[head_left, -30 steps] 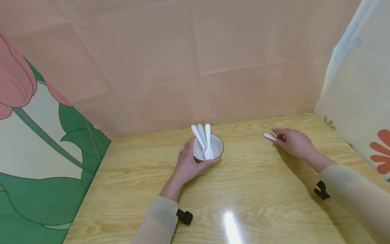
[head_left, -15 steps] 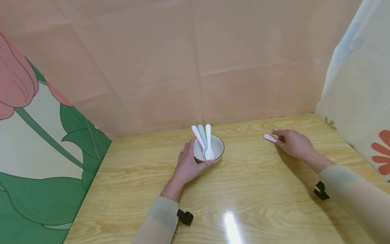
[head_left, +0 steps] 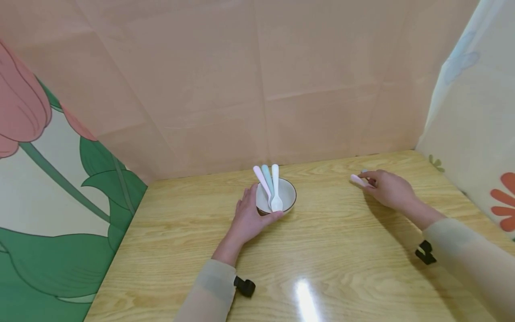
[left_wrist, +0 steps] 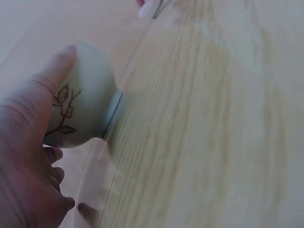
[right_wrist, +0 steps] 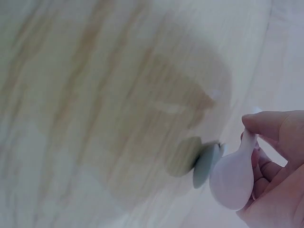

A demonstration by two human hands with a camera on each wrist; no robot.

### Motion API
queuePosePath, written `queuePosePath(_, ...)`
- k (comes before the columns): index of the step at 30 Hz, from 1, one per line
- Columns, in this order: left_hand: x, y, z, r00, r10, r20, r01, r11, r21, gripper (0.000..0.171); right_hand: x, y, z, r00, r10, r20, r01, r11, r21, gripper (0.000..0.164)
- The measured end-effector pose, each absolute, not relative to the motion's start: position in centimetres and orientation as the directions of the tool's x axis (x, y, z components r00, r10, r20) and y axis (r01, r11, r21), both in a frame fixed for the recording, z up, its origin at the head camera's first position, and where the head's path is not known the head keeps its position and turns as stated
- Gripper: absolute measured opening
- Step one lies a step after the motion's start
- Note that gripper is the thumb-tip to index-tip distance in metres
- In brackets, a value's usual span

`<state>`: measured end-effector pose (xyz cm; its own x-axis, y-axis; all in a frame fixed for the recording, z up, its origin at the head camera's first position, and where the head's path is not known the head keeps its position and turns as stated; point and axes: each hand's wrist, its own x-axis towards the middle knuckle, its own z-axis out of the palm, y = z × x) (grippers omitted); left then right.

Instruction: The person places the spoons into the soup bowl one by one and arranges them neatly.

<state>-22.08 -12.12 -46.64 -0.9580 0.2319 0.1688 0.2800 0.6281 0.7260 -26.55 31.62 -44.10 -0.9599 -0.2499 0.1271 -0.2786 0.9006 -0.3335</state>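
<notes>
My left hand (head_left: 248, 218) grips the side of a small white bowl (head_left: 287, 197) with a dark rim. On its outside, the left wrist view shows a painted twig with leaves (left_wrist: 65, 111). Leaning in the bowl are a pink spoon (head_left: 261, 180), a blue spoon (head_left: 267, 175) and a white spoon (head_left: 276, 190), handles up towards the back. Far to the right, my right hand (head_left: 389, 190) pinches the handle of another pink spoon (right_wrist: 232, 180) between thumb and fingers. Beside it a grey-green spoon (right_wrist: 206, 166) lies on the table, partly hidden by the hand and pink spoon.
The wooden table (head_left: 322, 237) ends at a peach-coloured sheet (head_left: 201, 89) behind the bowl. A tulip-patterned sheet (head_left: 64, 188) borders the left side, and a pale floral sheet (head_left: 474, 125) stands on the right. Glare (head_left: 306, 299) shows near the front.
The pink spoon in my right hand has shifted slightly right and tilted, its handle end now higher. The left hand and bowl stay in place.
</notes>
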Motion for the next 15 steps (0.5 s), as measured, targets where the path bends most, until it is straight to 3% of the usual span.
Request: queuePosePath(15, -22.0, -12.1, -46.5, -0.95, 0.238, 0.202, 0.308, 0.614, 0.727, 0.106, -26.2, 29.9, -41.6, -0.953, -0.254, 0.167, -0.299, 0.884, -0.359, 0.044)
